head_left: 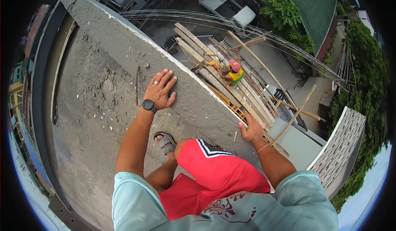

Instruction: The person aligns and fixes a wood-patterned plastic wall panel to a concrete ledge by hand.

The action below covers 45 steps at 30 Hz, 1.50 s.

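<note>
My left hand (161,90) lies flat on the rough grey top of a concrete parapet wall (194,93), its fingers spread and nothing in it. It wears a ring and a dark wristwatch (149,105). Farther along the same wall, my right hand (251,128) grips the outer edge, thumb on top and fingers curled toward the drop; the fingertips are partly hidden. A small thin stick (235,136) lies on the concrete near that hand. Left of my left hand, a bent metal rod (137,84) rests on the rough cement.
Beyond the wall is a long drop. Outside and below it, a person in a red cap (234,65) is on a scaffold of wooden planks (241,97). Overhead cables (181,15) run past. Loose mortar (97,72) covers the floor beside my sandalled foot (165,142).
</note>
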{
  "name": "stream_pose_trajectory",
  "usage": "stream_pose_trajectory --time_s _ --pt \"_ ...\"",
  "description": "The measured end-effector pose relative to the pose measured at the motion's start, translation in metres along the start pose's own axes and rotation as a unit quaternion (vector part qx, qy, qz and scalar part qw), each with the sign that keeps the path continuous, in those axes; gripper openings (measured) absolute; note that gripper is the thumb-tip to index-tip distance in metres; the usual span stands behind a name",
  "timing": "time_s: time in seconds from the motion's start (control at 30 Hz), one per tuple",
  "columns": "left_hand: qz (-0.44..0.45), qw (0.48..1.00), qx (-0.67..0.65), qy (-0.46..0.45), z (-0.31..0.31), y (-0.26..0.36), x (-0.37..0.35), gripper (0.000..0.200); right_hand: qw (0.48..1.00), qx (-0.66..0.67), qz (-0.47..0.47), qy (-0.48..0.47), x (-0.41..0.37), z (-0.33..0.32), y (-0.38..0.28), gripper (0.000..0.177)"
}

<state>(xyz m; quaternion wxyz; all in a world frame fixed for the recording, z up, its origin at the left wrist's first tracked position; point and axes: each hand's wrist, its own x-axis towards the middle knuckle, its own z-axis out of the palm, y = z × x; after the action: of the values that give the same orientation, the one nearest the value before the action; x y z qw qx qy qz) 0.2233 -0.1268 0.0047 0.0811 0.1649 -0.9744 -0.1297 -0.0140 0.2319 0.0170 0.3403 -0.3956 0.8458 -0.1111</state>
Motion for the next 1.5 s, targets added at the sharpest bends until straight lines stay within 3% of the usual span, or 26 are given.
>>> stream_pose_trajectory --time_s 0.23,0.7,1.1,1.17,1.3,1.4,1.47,1.5 --pt "-0.041 0.999 0.015 0.003 0.002 0.009 -0.002 0.052 0.999 0.008 -0.022 0.033 -0.001 0.003 0.0 0.049" --pt "-0.094 0.995 0.044 0.009 0.008 0.027 0.0 0.05 0.999 0.004 -0.028 0.034 0.001 0.007 0.004 0.053" --pt "-0.297 0.953 0.06 0.02 0.031 0.072 0.008 0.058 0.998 0.034 -0.026 0.047 -0.001 0.006 -0.001 0.05" --pt "-0.336 0.94 0.053 0.006 0.031 0.077 0.01 0.06 0.999 0.038 -0.018 0.035 -0.002 0.0 -0.006 0.05" --pt "-0.309 0.95 0.039 -0.005 0.021 0.067 0.001 0.061 0.998 0.033 -0.027 0.047 -0.001 0.005 -0.003 0.05" --pt "-0.287 0.954 -0.011 -0.085 -0.015 0.066 -0.014 0.061 0.999 0.023 -0.017 0.037 0.0 0.006 -0.002 0.051" --pt "-0.322 0.925 -0.092 -0.177 -0.044 0.064 -0.019 0.06 0.999 0.021 -0.013 0.039 0.001 0.005 -0.003 0.052" --pt "-0.319 0.926 -0.09 -0.18 -0.058 0.063 -0.024 0.06 0.999 0.015 -0.015 0.04 0.002 0.009 -0.001 0.053"
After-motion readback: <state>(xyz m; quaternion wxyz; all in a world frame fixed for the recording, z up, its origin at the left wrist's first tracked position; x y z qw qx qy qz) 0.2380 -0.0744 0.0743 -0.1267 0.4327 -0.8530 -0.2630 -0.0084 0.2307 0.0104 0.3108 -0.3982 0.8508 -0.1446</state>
